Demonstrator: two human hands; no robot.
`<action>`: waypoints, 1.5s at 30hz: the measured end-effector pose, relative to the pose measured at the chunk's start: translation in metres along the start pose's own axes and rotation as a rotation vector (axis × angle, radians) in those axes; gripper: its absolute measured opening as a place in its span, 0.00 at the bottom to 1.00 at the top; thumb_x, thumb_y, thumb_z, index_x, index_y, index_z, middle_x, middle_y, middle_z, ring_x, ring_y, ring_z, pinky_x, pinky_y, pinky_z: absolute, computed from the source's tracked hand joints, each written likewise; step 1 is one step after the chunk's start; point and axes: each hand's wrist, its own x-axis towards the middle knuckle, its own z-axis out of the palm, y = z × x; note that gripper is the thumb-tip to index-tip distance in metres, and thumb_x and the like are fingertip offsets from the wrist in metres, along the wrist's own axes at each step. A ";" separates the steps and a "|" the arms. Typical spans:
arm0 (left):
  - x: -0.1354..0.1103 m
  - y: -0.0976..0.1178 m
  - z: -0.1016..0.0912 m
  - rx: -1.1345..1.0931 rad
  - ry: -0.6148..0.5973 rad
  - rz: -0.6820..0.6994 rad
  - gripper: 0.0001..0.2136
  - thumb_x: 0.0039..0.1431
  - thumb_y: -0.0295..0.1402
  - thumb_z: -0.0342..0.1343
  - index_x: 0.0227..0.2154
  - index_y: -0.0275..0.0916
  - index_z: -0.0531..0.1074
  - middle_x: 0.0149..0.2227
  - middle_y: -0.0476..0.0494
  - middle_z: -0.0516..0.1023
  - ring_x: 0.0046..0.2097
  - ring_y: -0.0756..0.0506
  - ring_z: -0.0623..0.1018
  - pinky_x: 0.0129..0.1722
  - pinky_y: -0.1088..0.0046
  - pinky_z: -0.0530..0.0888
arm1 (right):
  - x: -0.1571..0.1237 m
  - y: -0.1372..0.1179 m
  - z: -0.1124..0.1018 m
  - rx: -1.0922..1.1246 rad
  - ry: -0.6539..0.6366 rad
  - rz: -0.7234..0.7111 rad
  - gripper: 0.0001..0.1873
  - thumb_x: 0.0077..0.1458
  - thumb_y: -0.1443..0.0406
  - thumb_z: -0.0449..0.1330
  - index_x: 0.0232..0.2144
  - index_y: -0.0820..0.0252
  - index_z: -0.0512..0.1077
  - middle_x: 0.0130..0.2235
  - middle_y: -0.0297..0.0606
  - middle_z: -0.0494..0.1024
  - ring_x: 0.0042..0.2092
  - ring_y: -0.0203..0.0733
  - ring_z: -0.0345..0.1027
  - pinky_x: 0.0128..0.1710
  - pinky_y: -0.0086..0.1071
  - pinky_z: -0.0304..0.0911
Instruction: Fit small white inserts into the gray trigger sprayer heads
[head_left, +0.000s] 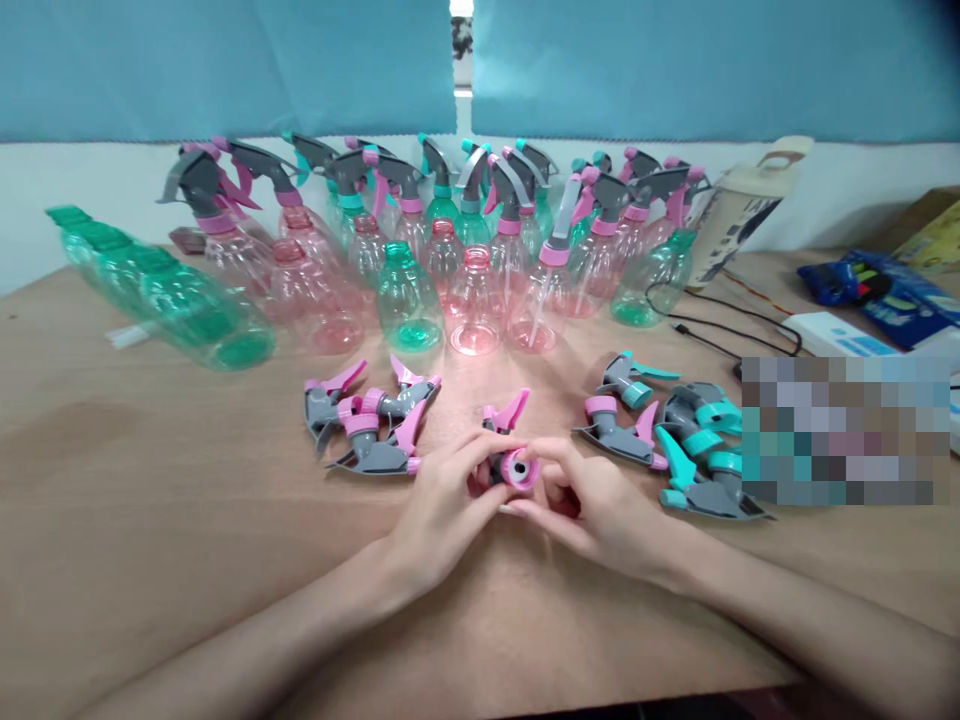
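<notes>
A grey and pink trigger spray head (519,470) is held between both hands near the middle of the table, its pink collar facing me with the dark hole showing. My left hand (457,490) is closed around its left side, fingers over the grey body. On the right, my right hand (589,490) pinches the pink collar with thumb and fingertips. More pink spray heads (375,425) lie just left of my left hand. Beyond my right hand lie another pink spray head (621,432) and several teal spray heads (701,430).
Pink and green bottles (476,310) stand in rows at the back, several topped with spray heads. Green bottles (202,310) line the left. At the right are a tumbler (739,225), a black cable (712,335), a blue packet (892,295) and a blurred-out patch.
</notes>
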 end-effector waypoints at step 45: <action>0.001 0.004 -0.002 -0.017 -0.018 0.022 0.15 0.54 0.21 0.57 0.43 0.43 0.71 0.32 0.53 0.69 0.28 0.53 0.66 0.29 0.78 0.65 | 0.008 0.002 -0.011 0.353 0.038 0.179 0.03 0.59 0.65 0.55 0.36 0.57 0.63 0.32 0.32 0.72 0.31 0.33 0.70 0.30 0.27 0.68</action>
